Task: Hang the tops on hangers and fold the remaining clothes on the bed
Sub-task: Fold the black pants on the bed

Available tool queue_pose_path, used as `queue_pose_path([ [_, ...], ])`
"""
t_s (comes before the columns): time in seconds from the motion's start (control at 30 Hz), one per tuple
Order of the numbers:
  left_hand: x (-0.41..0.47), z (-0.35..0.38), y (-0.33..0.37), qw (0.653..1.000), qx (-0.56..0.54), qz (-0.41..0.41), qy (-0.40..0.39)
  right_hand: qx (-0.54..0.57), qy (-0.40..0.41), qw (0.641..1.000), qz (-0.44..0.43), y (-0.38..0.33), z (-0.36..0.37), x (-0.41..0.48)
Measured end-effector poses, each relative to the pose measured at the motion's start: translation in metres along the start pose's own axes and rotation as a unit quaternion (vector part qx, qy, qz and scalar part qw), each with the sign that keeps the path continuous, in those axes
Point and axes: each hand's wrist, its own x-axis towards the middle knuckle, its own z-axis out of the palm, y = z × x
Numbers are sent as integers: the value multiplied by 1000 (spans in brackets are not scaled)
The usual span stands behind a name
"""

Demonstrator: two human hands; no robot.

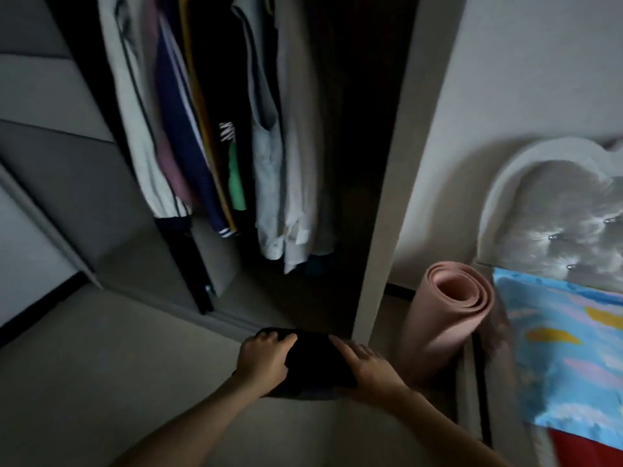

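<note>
Head view, dim light: a folded black garment held between both hands in front of an open wardrobe, above the pale floor and just short of the wardrobe's threshold; the garment appears as a compact, thick, roughly rectangular bundle with rounded corners, uniformly black, with no print or seam discernible in the shadow; a greyer layer shows along its near lower edge. The left hand grasps the bundle's left side, fingers curled over its far edge; the right hand lies on the right side with fingers fairly straight and spread across the top, its thumb hidden. Inside the wardrobe hang several tops packed side by side: a white jacket with dark trim, purple and navy pieces, a mustard strip, a green one, a pale sleeveless top and a beige shirt. To the right of the wardrobe's side panel stands a rolled pink mat, upright and just beside a grey tufted headboard; a blue patterned pillow rests against the headboard's foot.
</note>
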Motion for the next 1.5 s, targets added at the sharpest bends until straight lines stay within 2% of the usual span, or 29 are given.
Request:
queue_pose_path([
  [0.03,-10,-2,-23,1000,-13,-11,-2,-36,40,998,-25,-20,10,12],
  [0.1,-30,2,-74,997,-36,-67,-14,-69,8,998,-11,-69,27,37],
  [0.13,-36,6,-91,997,-31,-70,-5,-71,3,997,2,-85,36,47],
  [0.23,-50,12,-130,991,-76,-94,-49,-75,7,997,-7,-123,47,79],
  [0.4,-51,39,-176,990,-74,-119,2,-95,8,995,-34,-141,53,124],
  [0.47,-47,46,-182,991,-77,-95,-48,-96,0,994,-43,-141,57,137],
  [0.53,-32,57,-190,996,-57,-66,-24,-93,0,995,-43,-139,60,147],
  [0.67,13,72,-204,998,-27,-37,-38,-41,34,998,-16,-123,75,183],
  [0.77,45,89,-206,997,-31,-8,-76,11,66,998,22,-103,93,202],
  [0.9,96,105,-209,995,-11,59,-74,35,80,994,66,-75,113,228],
  [1.17,156,144,-211,986,1,134,-101,50,123,979,152,-45,150,249],
  [1.3,185,175,-210,977,3,197,-80,47,145,967,203,-36,173,258],
  [1.4,212,218,-208,971,17,236,-34,27,180,956,232,-16,208,278],
  [1.5,242,275,-206,970,15,242,15,-39,216,947,234,21,250,308],
])
